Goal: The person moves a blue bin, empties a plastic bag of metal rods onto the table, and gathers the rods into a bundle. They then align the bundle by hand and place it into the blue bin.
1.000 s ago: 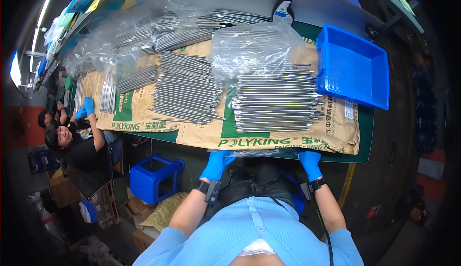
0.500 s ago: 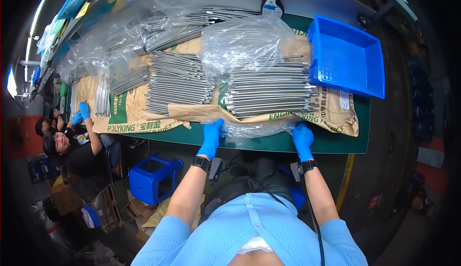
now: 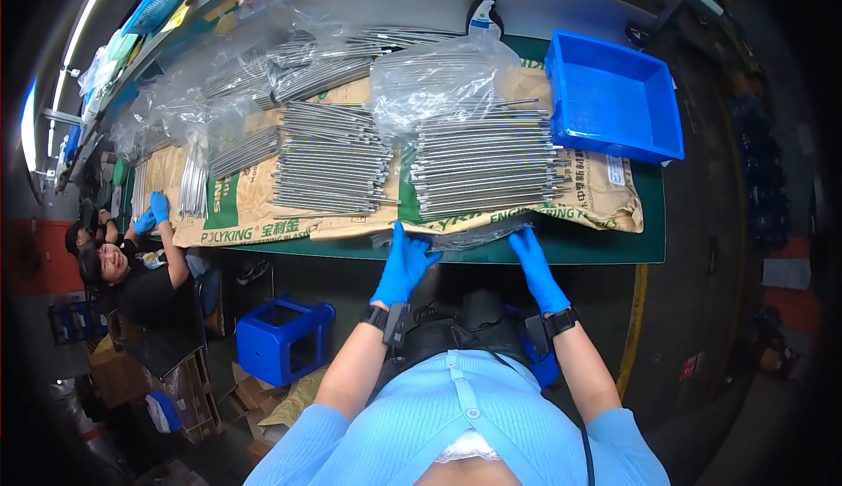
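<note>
My left hand (image 3: pixel 406 267), in a blue glove, is open at the table's front edge, thumb and fingers apart. Its fingertips are by the left end of a crumpled clear plastic bag (image 3: pixel 469 238). At the bag's right end is my right hand (image 3: pixel 541 275), also blue-gloved, its fingers stretched out; whether they touch the plastic I cannot tell. Just beyond the bag, a stack of thin metal rods (image 3: pixel 487 166) lies crosswise on brown paper sacking (image 3: pixel 605 192). Another rod stack (image 3: pixel 329 166) lies to its left. More clear plastic (image 3: pixel 438 82) covers rods behind.
A blue bin (image 3: pixel 614 100) stands at the right end of the green table (image 3: pixel 649 223), with a spray bottle (image 3: pixel 484 12) behind. Plastic-covered rods (image 3: pixel 324 74) lie back left. A co-worker (image 3: pixel 145 262) sits at far left. On the floor is a blue stool (image 3: pixel 281 337).
Both hands have let go of the plastic bag and their fingers have straightened. The raised front flap of the paper now lies lower, and less of the bag shows along the edge.
</note>
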